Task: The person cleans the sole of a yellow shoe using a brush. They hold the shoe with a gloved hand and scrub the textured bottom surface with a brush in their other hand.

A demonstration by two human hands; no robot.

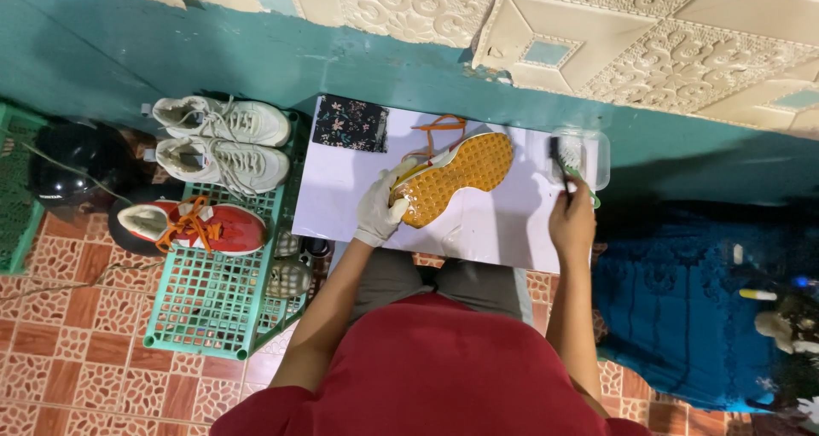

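My left hand [380,210], in a white glove, grips the heel end of a sneaker [456,176] turned sole-up on a white board [495,223]. The sole is yellow-orange with a dotted tread, and orange laces trail behind it. My right hand [572,218] is bare and holds a brush [567,159] with a green handle. The brush head is over a clear plastic tub [597,150] at the board's right end. A dark floral cloth [351,124] lies at the board's far left corner.
A green plastic crate [217,308] to the left carries a pair of white sneakers [223,137] and a red sneaker with orange laces [196,227]. A black helmet [72,163] sits further left. A blue fabric [682,308] lies to the right. A teal wall runs behind.
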